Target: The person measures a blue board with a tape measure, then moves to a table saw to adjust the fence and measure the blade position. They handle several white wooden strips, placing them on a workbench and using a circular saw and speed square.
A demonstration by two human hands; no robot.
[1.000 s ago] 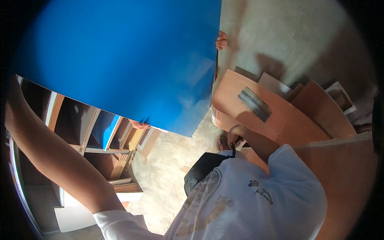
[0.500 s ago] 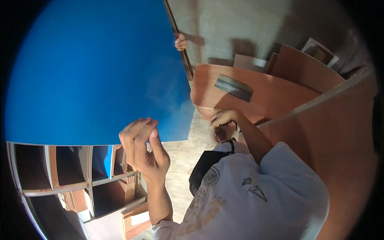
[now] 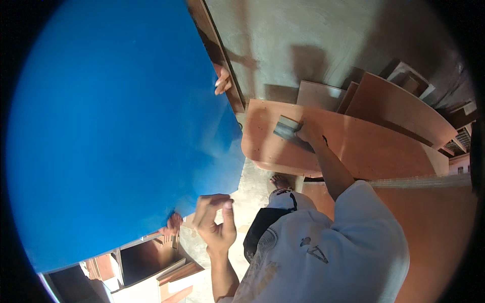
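A large blue sheet [image 3: 121, 131] fills the left of the view, with another person's hand [image 3: 221, 81] at its upper right edge and another hand [image 3: 173, 222] under its bottom edge. My left hand [image 3: 214, 222], empty, has loosely curled fingers and a raised thumb beside the sheet's lower right edge; whether it touches the sheet is unclear. My right hand [image 3: 308, 134] grips the end of a grey rectangular metal-looking plate [image 3: 287, 126] over a reddish wooden board [image 3: 384, 146] with a rounded corner.
More boards [image 3: 396, 106] lean along a grey wall [image 3: 328, 30]. Wooden cubbies holding panels [image 3: 141, 262] stand at lower left. Another large panel [image 3: 429, 232] is at right. My bare foot [image 3: 279, 182] is on the pale floor [image 3: 252, 179].
The blue sheet has shifted lower and left in view. My left hand rose from the far left toward the sheet's corner. My right hand moved from my waist up onto the grey plate.
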